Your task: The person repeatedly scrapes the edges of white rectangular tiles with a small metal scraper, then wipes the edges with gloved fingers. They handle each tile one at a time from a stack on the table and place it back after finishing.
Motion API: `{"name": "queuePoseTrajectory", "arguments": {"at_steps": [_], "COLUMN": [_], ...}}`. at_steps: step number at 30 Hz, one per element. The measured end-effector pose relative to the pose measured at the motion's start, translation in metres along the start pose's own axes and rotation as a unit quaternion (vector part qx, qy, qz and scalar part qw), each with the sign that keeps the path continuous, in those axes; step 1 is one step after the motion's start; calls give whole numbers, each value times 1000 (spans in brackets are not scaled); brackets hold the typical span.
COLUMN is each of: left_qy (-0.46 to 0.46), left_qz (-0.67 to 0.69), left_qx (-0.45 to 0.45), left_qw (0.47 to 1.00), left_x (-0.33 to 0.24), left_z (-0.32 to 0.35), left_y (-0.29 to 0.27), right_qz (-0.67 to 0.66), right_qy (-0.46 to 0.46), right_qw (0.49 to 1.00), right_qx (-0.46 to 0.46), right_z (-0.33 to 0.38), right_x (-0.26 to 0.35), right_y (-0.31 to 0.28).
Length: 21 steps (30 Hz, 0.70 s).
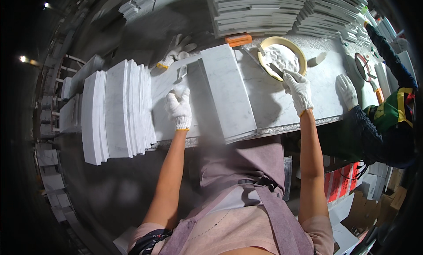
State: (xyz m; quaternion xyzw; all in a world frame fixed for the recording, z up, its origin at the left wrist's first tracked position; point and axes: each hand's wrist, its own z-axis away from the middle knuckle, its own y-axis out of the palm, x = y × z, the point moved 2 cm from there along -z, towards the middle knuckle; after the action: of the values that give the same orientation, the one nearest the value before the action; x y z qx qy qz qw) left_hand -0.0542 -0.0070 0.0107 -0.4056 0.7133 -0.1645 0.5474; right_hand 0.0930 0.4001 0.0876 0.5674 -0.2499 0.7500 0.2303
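Observation:
My left hand (178,107), in a white knit glove, is closed round a small whitish translucent object (179,90) whose kind I cannot make out. Just beyond it a small pale, spoon-shaped piece (183,71) lies on the marble top. My right hand (298,89), gloved too, grips a putty knife (276,71); its dark blade reaches into a round yellow-rimmed bowl (302,56) of white powder or paste (278,56). Between my hands lie marble tiles (227,89), stacked at a slant and overhanging the near edge.
On the left stands a row of upright marble tiles (118,107). Spare gloves (179,48) lie behind my left hand. An orange block (238,40) sits before high tile stacks (260,12). At the right a co-worker's gloved hand (347,91) rests on the table.

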Motion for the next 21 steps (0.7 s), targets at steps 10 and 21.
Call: {"name": "queuePoseTrajectory", "arguments": {"at_steps": [10, 21], "left_qy": [21, 27], "left_qz": [16, 0], "left_qx": [-19, 1], "left_qw": [999, 1000], "left_x": [1, -10], "left_z": [2, 4], "left_y": [1, -9], "right_qz": [-45, 213], "right_qy": [28, -225], "right_qw": [988, 945], "right_qx": [144, 102], "right_z": [54, 56], "right_x": [-9, -9], "right_y": [67, 107]}}
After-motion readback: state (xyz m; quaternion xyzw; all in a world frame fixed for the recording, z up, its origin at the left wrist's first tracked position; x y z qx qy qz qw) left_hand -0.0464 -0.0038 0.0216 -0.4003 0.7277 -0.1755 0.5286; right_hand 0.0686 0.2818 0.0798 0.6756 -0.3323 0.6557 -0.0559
